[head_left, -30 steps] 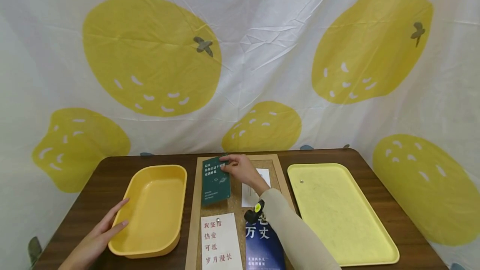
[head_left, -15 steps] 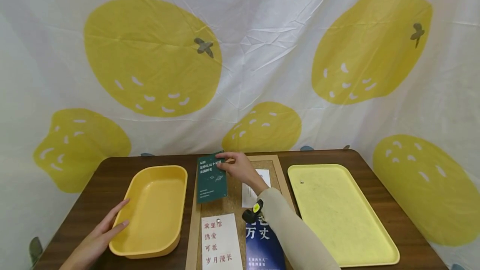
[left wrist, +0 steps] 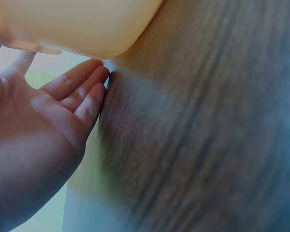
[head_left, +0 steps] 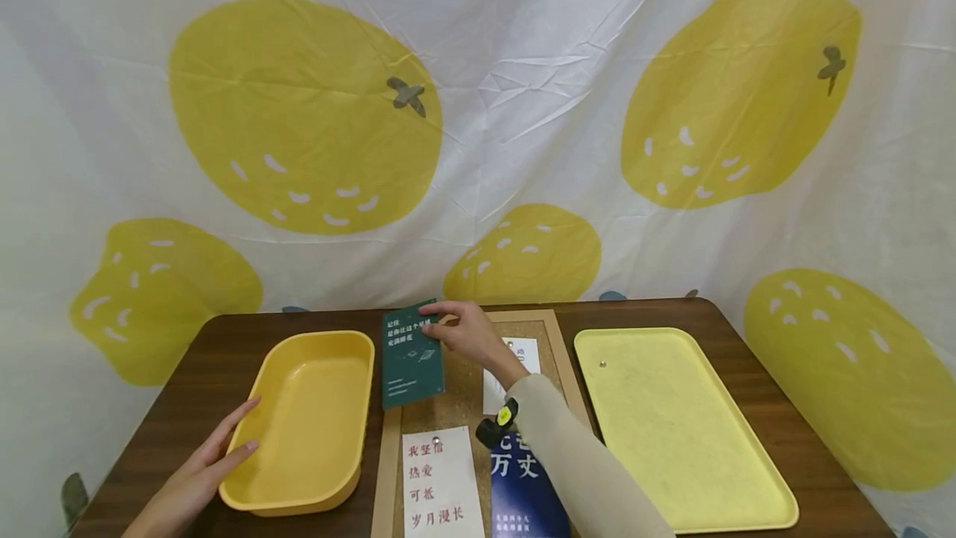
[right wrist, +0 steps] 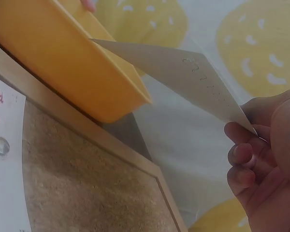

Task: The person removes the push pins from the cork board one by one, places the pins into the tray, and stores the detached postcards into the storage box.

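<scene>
My right hand (head_left: 468, 335) pinches a green card (head_left: 412, 358) with white writing by its upper right side, between thumb and fingers. Tilted, the card is held over the upper left of a framed corkboard (head_left: 448, 415). The right wrist view shows its pale back (right wrist: 169, 72) with a line of small print, away from the cork. On the left, my left hand (head_left: 197, 471) holds the side of a yellow plastic basin (head_left: 361, 430), thumb and index finger over the rim. In the left wrist view, its other fingers (left wrist: 89, 101) lie extended low beside the basin's wall.
On the corkboard are a white card with red writing (head_left: 441, 488), a dark blue card (head_left: 515, 496) and another white card (head_left: 493, 397), partly hidden by my arm. To the right lies a pale yellow tray (head_left: 687, 438) with a small pin (head_left: 602, 364).
My right hand has carried the green card a little leftward, from over the cork toward the board's left frame. The left hand and basin look the same.
</scene>
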